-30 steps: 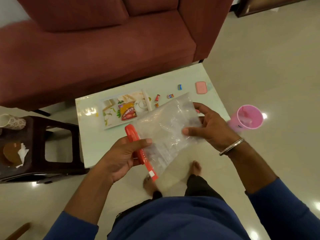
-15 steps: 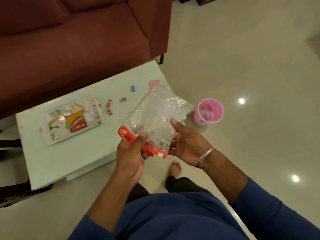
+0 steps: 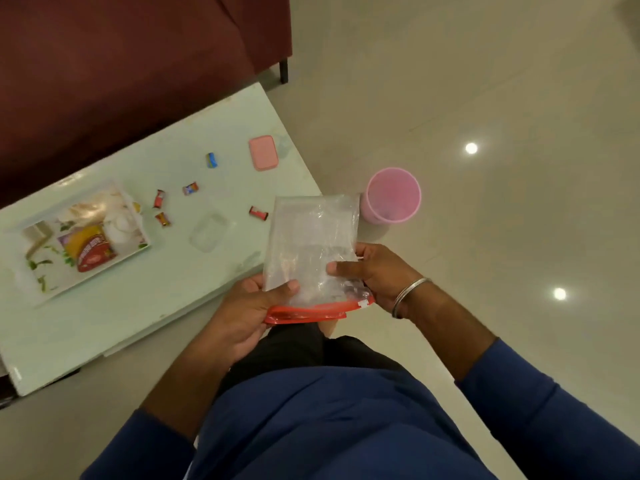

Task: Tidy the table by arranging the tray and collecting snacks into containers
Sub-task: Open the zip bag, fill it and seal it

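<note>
Two hands on one clear zip bag [image 3: 311, 247], held in the air over the table's near right corner, red zip strip toward the person's body. Left hand [image 3: 242, 313] pinches the strip end, thumb on top of the plastic. Right hand [image 3: 374, 275] grips the right edge, thumb across the front, metal bangle [image 3: 410, 295] on the wrist. Bag is crinkled and see-through; contents can't be made out. Small white tab at the strip's right end, no readable print.

Five wrapped candies loose on the table [image 3: 104, 317]: blue one [image 3: 211, 160], red one [image 3: 159, 199], red-blue one [image 3: 190, 188], brown-orange one [image 3: 163, 219], dark red one [image 3: 258, 213] just left of the bag. Pink lid [image 3: 263, 152] lies flat near the far right corner. Clear tub [image 3: 209, 232] sits mid-table, hard to see against the surface. Floral tray [image 3: 83, 244] at the left carries a yellow-red snack packet [image 3: 90, 251]; its label is too blurred to read.

Table is pale green and glossy, with smudges near the right edge. Dark red sofa [image 3: 121, 64] stands right behind it, one black leg showing. Pink cup-shaped bin [image 3: 393, 195] stands on the floor just beside the table corner. Floor [image 3: 485, 98] is glossy beige tile with two ceiling-light reflections. Person wears blue sleeves and dark trousers.
</note>
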